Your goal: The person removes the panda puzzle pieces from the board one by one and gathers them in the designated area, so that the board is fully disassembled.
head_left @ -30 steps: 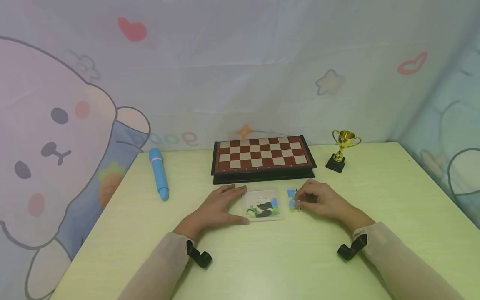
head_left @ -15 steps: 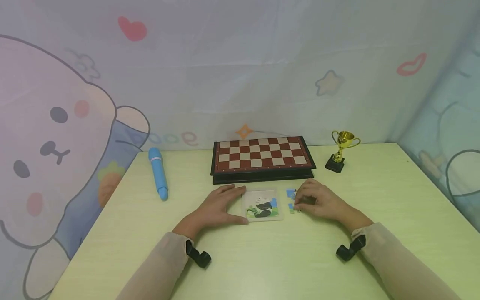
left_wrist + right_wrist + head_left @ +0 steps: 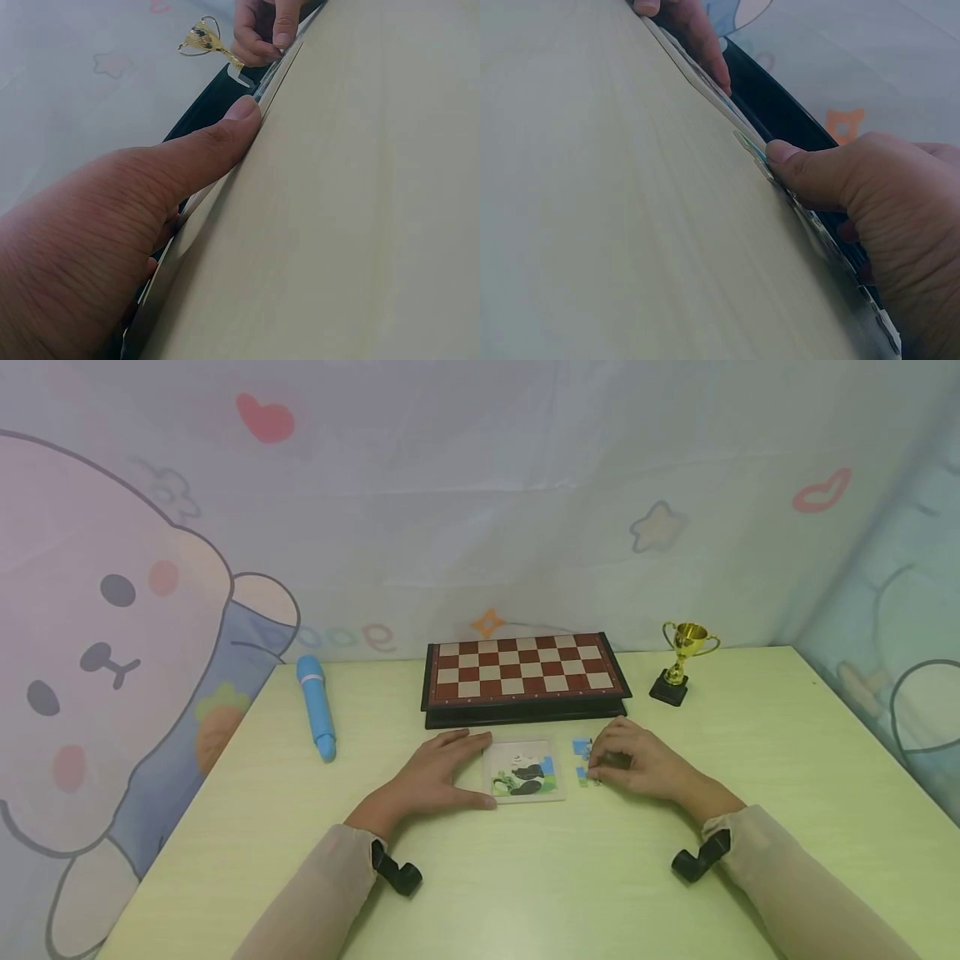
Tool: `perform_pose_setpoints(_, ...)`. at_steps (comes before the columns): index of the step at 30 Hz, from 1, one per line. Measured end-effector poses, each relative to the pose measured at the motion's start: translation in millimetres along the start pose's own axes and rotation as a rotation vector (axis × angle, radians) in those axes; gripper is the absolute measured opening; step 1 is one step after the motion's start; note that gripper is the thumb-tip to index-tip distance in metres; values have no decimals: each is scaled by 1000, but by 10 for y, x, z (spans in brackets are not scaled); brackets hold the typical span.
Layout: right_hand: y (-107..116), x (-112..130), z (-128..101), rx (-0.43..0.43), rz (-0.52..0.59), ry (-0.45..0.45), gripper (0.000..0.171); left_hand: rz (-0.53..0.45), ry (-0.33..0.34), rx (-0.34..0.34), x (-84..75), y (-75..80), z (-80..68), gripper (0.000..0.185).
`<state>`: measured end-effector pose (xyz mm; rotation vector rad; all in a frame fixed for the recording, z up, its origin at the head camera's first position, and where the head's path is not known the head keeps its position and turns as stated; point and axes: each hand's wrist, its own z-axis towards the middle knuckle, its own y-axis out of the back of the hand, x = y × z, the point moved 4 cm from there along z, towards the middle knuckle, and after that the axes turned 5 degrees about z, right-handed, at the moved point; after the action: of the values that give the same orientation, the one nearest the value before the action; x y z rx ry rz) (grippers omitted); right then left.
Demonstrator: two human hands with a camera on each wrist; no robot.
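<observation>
A square puzzle tray [image 3: 525, 800] lies flat in front of me, partly filled with a panda picture. My left hand [image 3: 425, 779] rests at its left side, fingers extended to the upper corner and thumb along the lower corner. Just right of the tray are several loose puzzle pieces [image 3: 581, 747] in blue and green. My right hand [image 3: 641, 761] bends over them, thumb and fingertips together, pinching a puzzle piece that the fingers mostly hide. In the right wrist view, the thumb [image 3: 784, 152] presses at the edge of the flat pieces [image 3: 759, 159].
Behind the tray stands a folded chessboard box [image 3: 525, 670]. A gold trophy cup [image 3: 684, 652] on a black base is at the back right. Toward the back left lies a blue stick-shaped object [image 3: 318, 710]. A printed cloth [image 3: 450, 510] hangs behind the table.
The right fingertips have shifted slightly at the loose pieces, and a lower blue-green piece now lies a little farther from the upper one. My left hand and the tray look almost unmoved.
</observation>
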<state>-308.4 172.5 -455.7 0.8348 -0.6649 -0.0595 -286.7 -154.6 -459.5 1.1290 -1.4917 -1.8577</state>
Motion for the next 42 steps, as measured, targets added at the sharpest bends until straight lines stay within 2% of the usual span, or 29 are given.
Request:
perform_pose_setpoints(7, 35, 17, 15, -10, 13, -33, 8, 2, 1, 0, 1, 10, 5, 103)
perform_pose_setpoints(15, 35, 5, 4, -47, 7, -21, 5, -4, -2, -2, -3, 5, -19, 102)
perform_pose_setpoints(24, 42, -4, 16, -85, 14, 41, 5, -5, 3, 2, -8, -7, -7, 102)
perform_pose_setpoints(30, -1, 6, 67, -70, 24, 52, 5, 2, 10, 4, -7, -15, -3, 102)
perform_pose_setpoints(35, -46, 27, 120, -59, -12, 18, 12, 8, -5, -2, -3, -19, -1, 101)
perform_pose_setpoints(42, -221, 129, 339, -4, -40, 0, 17, -5, -3, 2, 0, -1, -6, 101)
